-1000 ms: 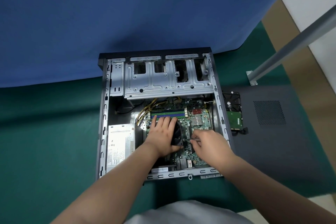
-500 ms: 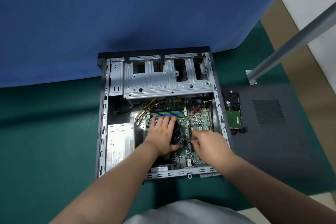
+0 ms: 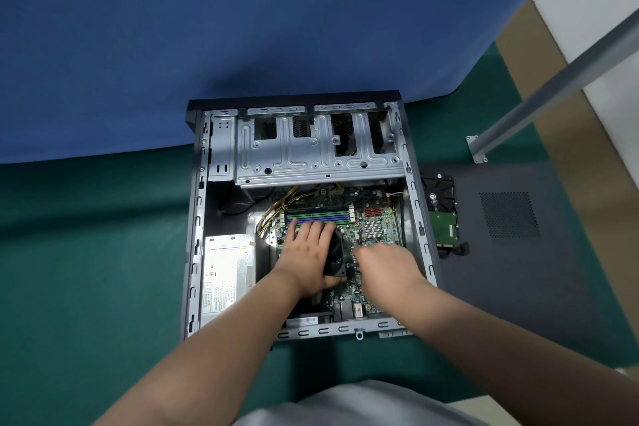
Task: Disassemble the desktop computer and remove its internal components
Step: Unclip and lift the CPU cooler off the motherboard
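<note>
The open computer case (image 3: 197, 218) lies flat on a green mat. Inside it is the green motherboard (image 3: 375, 214). My left hand (image 3: 304, 256) lies over the black CPU fan (image 3: 335, 252), with the fingers curled over its far edge and gripping it. The fan sits tilted on the board. My right hand (image 3: 387, 263) is just right of the fan, fingers curled down onto the board. It pinches something small where a thin black fan cable (image 3: 350, 282) leads. The pinched part is hidden by the fingers.
A silver power supply (image 3: 224, 273) fills the case's near-left corner, and the metal drive cage (image 3: 311, 152) spans the far end. RAM sticks (image 3: 318, 214) lie beyond my left fingers. A hard drive (image 3: 444, 214) and the dark side panel (image 3: 518, 252) lie to the right. A metal pole (image 3: 553, 79) slants above.
My right fingertips have crept slightly toward the fan. My left hand stays on the fan in the same grip.
</note>
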Tool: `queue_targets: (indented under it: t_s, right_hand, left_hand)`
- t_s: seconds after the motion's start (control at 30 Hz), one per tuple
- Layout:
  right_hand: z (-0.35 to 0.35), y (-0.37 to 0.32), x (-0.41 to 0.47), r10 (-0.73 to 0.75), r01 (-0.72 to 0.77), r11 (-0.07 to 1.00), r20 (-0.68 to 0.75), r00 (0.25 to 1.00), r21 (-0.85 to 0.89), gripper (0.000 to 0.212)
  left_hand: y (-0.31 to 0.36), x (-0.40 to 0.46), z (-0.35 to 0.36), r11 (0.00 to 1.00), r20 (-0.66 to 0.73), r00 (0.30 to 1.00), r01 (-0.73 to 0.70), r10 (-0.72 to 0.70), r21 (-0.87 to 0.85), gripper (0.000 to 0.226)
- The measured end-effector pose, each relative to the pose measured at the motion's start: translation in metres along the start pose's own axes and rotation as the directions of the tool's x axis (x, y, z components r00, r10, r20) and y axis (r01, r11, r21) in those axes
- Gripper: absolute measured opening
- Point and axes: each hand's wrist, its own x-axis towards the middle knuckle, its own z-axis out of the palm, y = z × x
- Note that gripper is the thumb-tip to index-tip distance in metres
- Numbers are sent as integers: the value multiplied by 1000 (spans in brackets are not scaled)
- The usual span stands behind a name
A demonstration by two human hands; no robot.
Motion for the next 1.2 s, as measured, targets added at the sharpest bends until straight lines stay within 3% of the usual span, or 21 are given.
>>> queue_targets:
  t_s: [0.4, 0.53, 0.6, 0.8, 0.93, 1.0, 1.07, 1.13, 1.2]
  right_hand:
    - [-3, -3, -1, 93, -95, 989, 26, 995, 111, 16]
    - [-10, -22, 9, 77, -80, 995, 43, 996, 66, 24]
    - [-14, -31, 19, 142, -152, 982, 88, 986, 110, 31]
    - [-14, -23, 40, 299, -391, 859, 297, 907, 330, 22]
    - [-2, -11, 36, 346, -441, 745, 276, 897, 500, 7]
    - [3, -8, 31, 314, -377, 770, 209, 926, 515, 9]
    - [5, -8, 24, 174, -205, 901, 115, 978, 383, 9]
    - [3, -5, 20, -111, 102, 990, 81, 991, 100, 21]
    - [-3, -2, 20, -408, 432, 883, 156, 899, -183, 22]
  left_hand:
    - [1, 0, -1, 1000, 8, 1000, 3, -3, -2, 103]
    - [0, 0, -1, 1000, 11, 1000, 0, 1, -5, 101]
    - [0, -1, -2, 1000, 9, 1000, -4, 4, 3, 98]
    - [0, -1, -2, 1000, 5, 1000, -10, 10, 3, 100]
    - [0, 0, -1, 1000, 3, 1000, -4, 4, -7, 102]
    - [0, 0, -1, 1000, 10, 1000, -6, 6, -3, 103]
    - [1, 0, -1, 1000, 8, 1000, -5, 5, 1, 102]
    - [1, -1, -2, 1000, 13, 1000, -6, 6, 1, 100]
    - [1, -1, -3, 1000, 25, 1000, -7, 7, 3, 98]
